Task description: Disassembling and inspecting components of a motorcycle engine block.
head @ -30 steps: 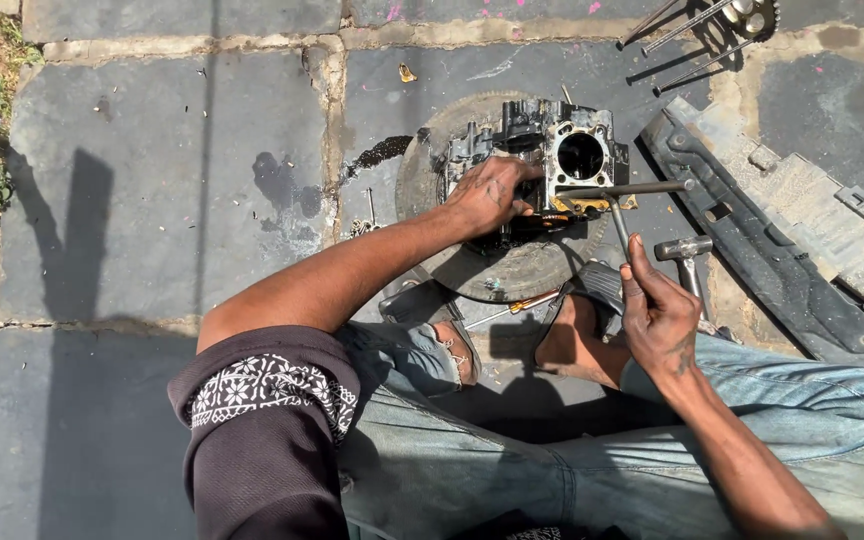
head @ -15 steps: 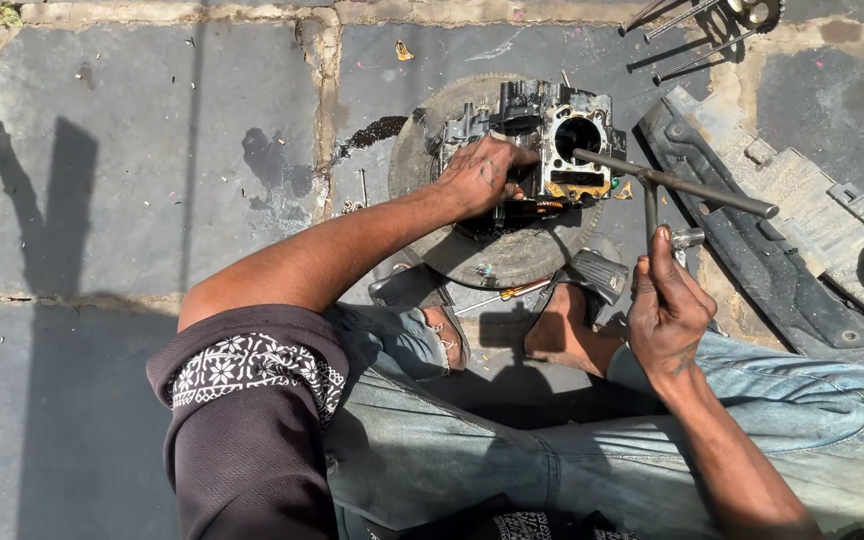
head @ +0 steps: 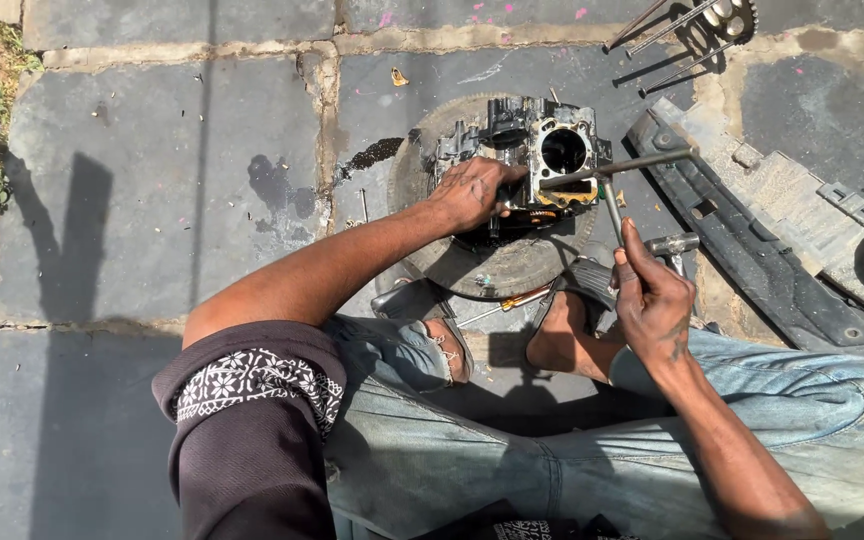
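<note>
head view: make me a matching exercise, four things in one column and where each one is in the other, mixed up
Things:
1. left hand
2. right hand
3. engine block
4. grey plastic panel

Places:
a. lying on the paving at the right
b. gripping the T-handle wrench
c. resting on the engine block
d. sitting on the round disc

Pairs: 1-c, 2-b, 3-d, 4-a

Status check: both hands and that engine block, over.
Left hand braces engine block. Right hand grips T-handle wrench at the block's bore. Block sits on round disc. Nothing obstructing.
</note>
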